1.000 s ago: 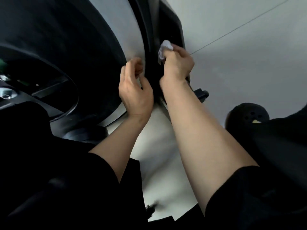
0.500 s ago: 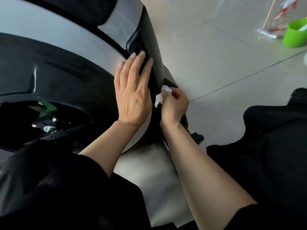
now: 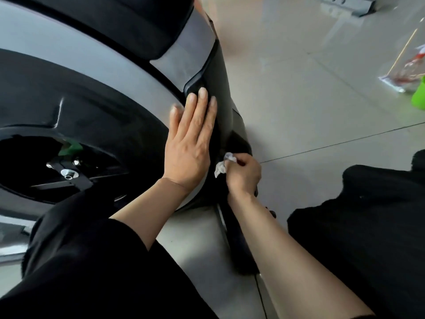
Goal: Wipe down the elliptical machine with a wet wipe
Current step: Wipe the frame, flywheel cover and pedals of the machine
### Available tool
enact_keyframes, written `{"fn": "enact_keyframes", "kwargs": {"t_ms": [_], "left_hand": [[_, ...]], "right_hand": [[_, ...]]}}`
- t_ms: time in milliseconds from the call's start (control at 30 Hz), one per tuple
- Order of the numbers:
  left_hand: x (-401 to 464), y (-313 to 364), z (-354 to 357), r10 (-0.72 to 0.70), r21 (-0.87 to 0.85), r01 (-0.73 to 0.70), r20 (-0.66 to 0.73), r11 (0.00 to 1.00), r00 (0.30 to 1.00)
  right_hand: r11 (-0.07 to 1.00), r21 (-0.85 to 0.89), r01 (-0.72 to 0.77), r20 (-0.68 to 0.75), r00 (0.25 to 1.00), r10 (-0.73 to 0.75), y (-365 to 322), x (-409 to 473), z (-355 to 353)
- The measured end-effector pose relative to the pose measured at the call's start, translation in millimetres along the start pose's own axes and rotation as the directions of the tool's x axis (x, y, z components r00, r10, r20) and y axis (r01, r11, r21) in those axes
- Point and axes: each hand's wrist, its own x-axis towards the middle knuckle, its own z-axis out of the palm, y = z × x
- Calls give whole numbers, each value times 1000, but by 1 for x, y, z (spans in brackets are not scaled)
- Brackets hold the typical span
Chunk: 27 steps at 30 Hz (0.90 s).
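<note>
The elliptical machine's round flywheel housing (image 3: 110, 72), grey and black, fills the left of the view. My left hand (image 3: 190, 143) lies flat on its edge, fingers straight and pointing up over the black front trim (image 3: 220, 88). Just right and lower, my right hand (image 3: 243, 173) grips a crumpled white wet wipe (image 3: 224, 163) and holds it against the black trim low on the housing. Part of the wipe is hidden inside my fist.
Pale tiled floor (image 3: 310, 100) spreads to the right. A green container (image 3: 418, 95) and a clear plastic packet (image 3: 409, 67) lie at the far right, a grey metal bracket (image 3: 345, 4) at the top. My black-clothed knees sit at lower left and right. A bolted crank (image 3: 69, 171) shows inside the housing.
My left hand went from loosely curled to flat against the housing. The view tilted up, showing more floor. My right hand with the wipe now sits lower on the trim than my left hand's fingertips.
</note>
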Motion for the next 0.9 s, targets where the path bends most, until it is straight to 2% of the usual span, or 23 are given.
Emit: {"fn": "enact_keyframes", "kwargs": {"t_ms": [33,100,200,267,333,467,533,633,800,900], "left_hand": [[0,4,2,-28,4,28,-18,1000,999],[1,14,6,-96,10,97,-50,995,994],[2,31,10,-179,22,181,-72,983,981],[-3,39,10,-208,28,208,-25,978,978],[-13,47,10,-190,65,185,79,981,979],[-29,66,11,-151,161,115,230,980,961],[-31,74,14,-99,141,58,308,988,946],[-27,81,25,-27,110,-20,410,994,912],[-20,89,39,-18,126,-42,440,991,898],[-22,84,38,-9,97,-35,415,995,910]], "right_hand": [[1000,-3,13,5,1000,-13,1,5,-2],[980,42,194,-12,981,-194,-13,12,-1],[843,0,539,39,842,-538,-37,24,8],[793,-60,607,93,794,-601,-38,33,9],[799,-157,580,116,814,-568,-28,44,0],[830,-250,498,-19,855,-519,-21,71,-19],[825,-283,490,38,865,-501,-23,81,-24],[850,-327,413,166,911,-379,-14,86,-34],[909,-377,176,22,983,-182,13,87,-46],[916,-266,301,88,954,-288,-1,78,-34]]}}
